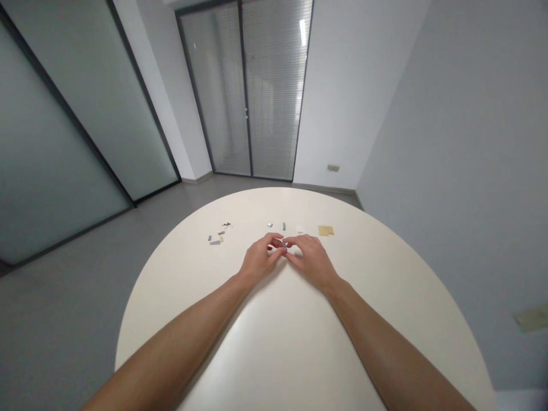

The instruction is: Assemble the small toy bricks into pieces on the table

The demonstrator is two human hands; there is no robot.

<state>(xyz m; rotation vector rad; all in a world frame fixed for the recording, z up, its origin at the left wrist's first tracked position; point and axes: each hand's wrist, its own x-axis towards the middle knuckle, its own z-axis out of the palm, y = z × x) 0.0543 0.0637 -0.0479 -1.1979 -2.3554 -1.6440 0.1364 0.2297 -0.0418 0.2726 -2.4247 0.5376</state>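
In the head view, the left hand [258, 258] and right hand [314, 260] pinch a small grey piece [284, 244] towards the round table's [274, 342] far edge. Work on it looks unfinished; a grey strip [283, 226] and yellow sheets [324, 230] lie apart, untouched.

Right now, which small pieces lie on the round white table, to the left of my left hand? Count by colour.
Small grey pieces: 3
Small tan piece: 1
Total: 4, without the tiny dark scraps, too small to count.
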